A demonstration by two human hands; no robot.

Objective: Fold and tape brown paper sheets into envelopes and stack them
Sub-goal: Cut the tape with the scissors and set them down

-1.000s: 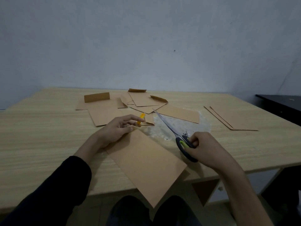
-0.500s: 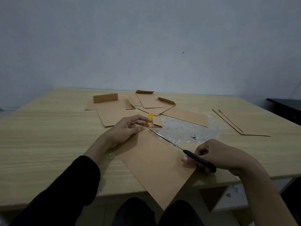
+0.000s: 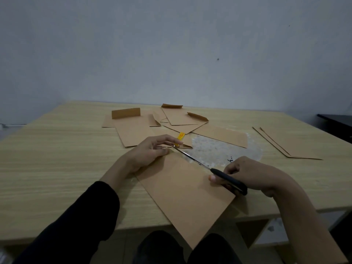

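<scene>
A black sleeve [image 3: 76, 225] reaches in left of the brown paper sheet [image 3: 186, 193], which lies slantwise on the wooden bench [image 3: 57, 168] with its near corner hanging past the bench edge above the person's dark-clad knees [image 3: 162, 248]. At the sheet's far corner rests the left hand [image 3: 146, 153], thumb lying on the paper, its fingers [image 3: 167, 138] stretched forward and pinching a small yellow object [image 3: 180, 139] with red print at their tips. Behind that corner a loose pile of folded envelopes [image 3: 133, 132] spreads across the bench, several with flaps standing up. Along the sheet's far right edge lie scissors [image 3: 226, 178], blades together, the tip almost at the left fingertips and covering that edge of the paper. Just beyond the edge the bench shows a whitish scuffed patch [image 3: 215, 149]. The right hand [image 3: 253, 174] sits at the sheet's right corner, its fingers [image 3: 231, 168] curled round the black handles and hiding part of them. Well to the right of the sheet lies a flat stack of brown sheets [image 3: 289, 143], and past it a dark cabinet [image 3: 335, 126] stands off the bench against the grey wall [image 3: 171, 54].
</scene>
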